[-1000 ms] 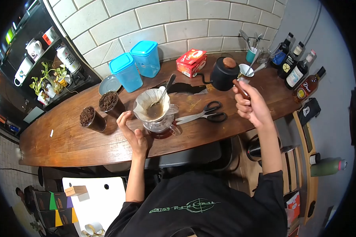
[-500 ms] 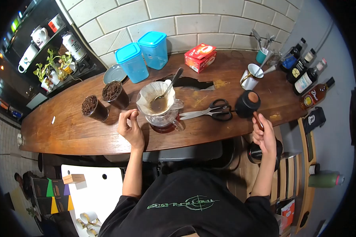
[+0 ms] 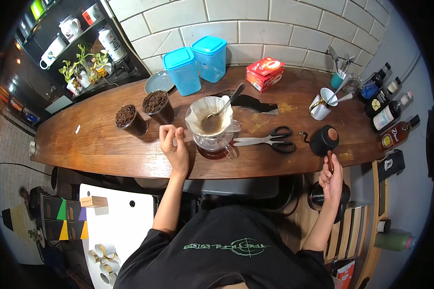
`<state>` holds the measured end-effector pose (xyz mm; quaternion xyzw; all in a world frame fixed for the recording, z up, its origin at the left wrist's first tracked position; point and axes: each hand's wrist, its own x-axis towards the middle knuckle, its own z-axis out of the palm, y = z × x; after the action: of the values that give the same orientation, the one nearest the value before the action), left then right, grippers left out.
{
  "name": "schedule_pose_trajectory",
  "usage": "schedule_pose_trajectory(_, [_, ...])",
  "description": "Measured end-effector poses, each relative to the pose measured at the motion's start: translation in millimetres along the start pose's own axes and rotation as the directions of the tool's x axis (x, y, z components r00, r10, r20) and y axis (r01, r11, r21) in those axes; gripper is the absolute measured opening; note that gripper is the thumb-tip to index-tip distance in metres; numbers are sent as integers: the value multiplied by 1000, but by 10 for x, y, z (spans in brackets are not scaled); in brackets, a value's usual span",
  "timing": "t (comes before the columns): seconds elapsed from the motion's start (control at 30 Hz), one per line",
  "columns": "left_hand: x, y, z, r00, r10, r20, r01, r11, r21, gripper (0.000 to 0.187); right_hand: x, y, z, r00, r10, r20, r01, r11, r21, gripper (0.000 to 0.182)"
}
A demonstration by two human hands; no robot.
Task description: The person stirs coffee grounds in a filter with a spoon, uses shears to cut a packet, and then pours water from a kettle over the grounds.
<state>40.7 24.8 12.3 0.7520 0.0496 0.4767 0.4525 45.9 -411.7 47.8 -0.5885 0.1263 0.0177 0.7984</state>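
Note:
My right hand (image 3: 332,182) grips the wooden handle of a black gooseneck kettle (image 3: 324,141), its spout toward the left, at the table's right front. Left of the glass server (image 3: 217,144), my left hand (image 3: 174,151) is raised with its fingers curled in and nothing visible in them. On the server sits a dripper with a white paper filter (image 3: 196,117), holding wet brown coffee. A spoon (image 3: 232,98) leans in the filter. Black-handled scissors (image 3: 277,140) lie between the server and the kettle.
Two glasses of dark grounds (image 3: 135,124) stand left of the dripper. Behind are blue-lidded containers (image 3: 182,72), a grey plate (image 3: 159,82) and a red box (image 3: 265,73). A white mug (image 3: 321,106), a teal utensil cup (image 3: 338,78) and several bottles (image 3: 385,107) stand right.
The view has shifted, so the scene sits further right. My right hand has drawn the kettle slightly right and nearer to me, and its spout now shows. My left hand remains curled beside the server.

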Motion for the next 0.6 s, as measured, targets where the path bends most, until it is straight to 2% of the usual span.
schedule_pose_trajectory(0.13, [-26, 10, 32, 994, -87, -65, 79, 990, -119, 22, 40, 10, 21, 999, -33, 0, 33, 999, -1, 34])
schedule_pose_trajectory(0.27, [-203, -47, -48, 979, -198, 42, 202, 946, -254, 18, 40, -79, 21, 999, -20, -34, 16, 994, -112, 38])
schedule_pose_trajectory(0.33, [-222, -61, -83, 977, -210, 47, 215, 949, -232, 15, 21, -158, -34, 971, -36, -236, -89, 863, -498, 49])
schedule_pose_trajectory(0.37, [-208, -65, -76, 964, -262, 56, 267, 921, -285, 14, -19, -89, 129, 725, -677, -129, 183, 369, -911, 58])
schedule_pose_trajectory(0.4, [-194, -73, -73, 948, -312, 67, 316, 888, -335, 14, -196, -248, 178, 779, -594, -203, 92, 427, -899, 55])
schedule_pose_trajectory(0.5, [-192, -101, -48, 959, -281, 28, 275, 905, -326, 12, -451, -532, 284, 775, -606, -177, 92, 386, -918, 45])
schedule_pose_trajectory(0.57, [-195, -89, -49, 962, -273, 30, 268, 908, -323, 12, -554, -587, 470, 780, -624, 47, 290, 295, -911, 35])
schedule_pose_trajectory(0.6, [-193, -86, -52, 966, -257, 33, 254, 913, -320, 11, -559, -575, 608, 790, -605, 99, 349, 311, -884, 26])
